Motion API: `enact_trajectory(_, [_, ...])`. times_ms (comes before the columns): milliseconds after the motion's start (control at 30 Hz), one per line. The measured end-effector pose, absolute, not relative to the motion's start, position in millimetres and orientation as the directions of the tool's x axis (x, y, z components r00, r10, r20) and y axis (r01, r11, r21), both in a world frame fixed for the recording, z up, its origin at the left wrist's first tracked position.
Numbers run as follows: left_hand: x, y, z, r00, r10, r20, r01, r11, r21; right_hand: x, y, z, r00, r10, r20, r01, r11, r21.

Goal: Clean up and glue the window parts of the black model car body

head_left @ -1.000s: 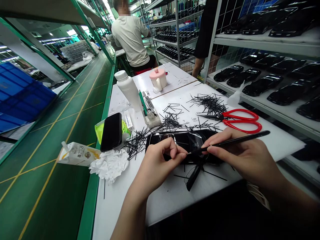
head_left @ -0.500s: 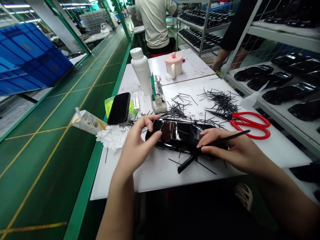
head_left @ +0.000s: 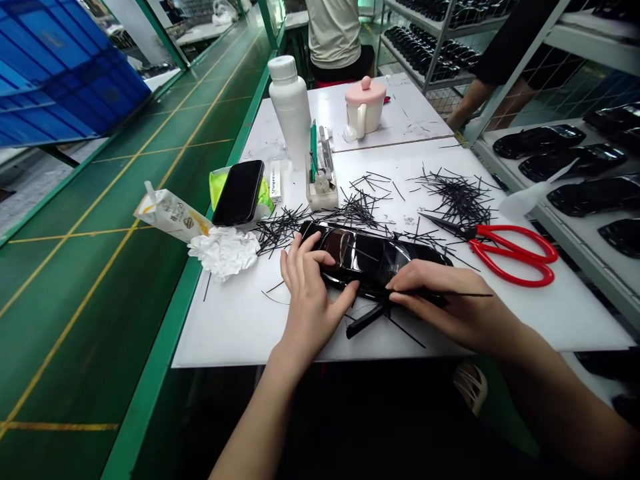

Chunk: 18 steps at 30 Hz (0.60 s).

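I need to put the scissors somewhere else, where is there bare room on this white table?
Bare patches: the near left corner of the white table, between the crumpled tissue and the left hand; and the near right part, below the red scissors. The middle and back are crowded with black strips around the black car body.

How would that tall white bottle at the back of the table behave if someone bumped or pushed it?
The white bottle stands upright, tall and narrow, so it would probably tip rather than slide. Its rounded body suggests it would roll once down, perhaps toward the small tool holder beside it. It looks like smooth plastic, so likely somewhat slippery; how full it is cannot be told.
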<state>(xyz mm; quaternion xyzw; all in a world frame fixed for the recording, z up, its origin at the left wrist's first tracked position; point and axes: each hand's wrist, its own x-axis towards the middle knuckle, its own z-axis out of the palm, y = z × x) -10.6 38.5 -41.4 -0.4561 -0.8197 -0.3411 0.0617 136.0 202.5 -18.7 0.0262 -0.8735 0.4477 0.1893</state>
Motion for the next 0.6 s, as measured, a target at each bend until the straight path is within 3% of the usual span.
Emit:
enact_trajectory(333, [-8.0,40.0,-47.8,-0.571,0.68,0.46,0.796,0.323,0.512,134.5,198.2,-21.5,-0.904,0.084,0.419,-0.248,0.695,-0.675])
enact_trajectory(600, [-8.6,37.7,-48.3,-0.56,0.688,0.462,0.798,0.297,0.524,137.5,195.2,-19.9,-0.928,0.076,0.364,-0.187,0.75,-0.634])
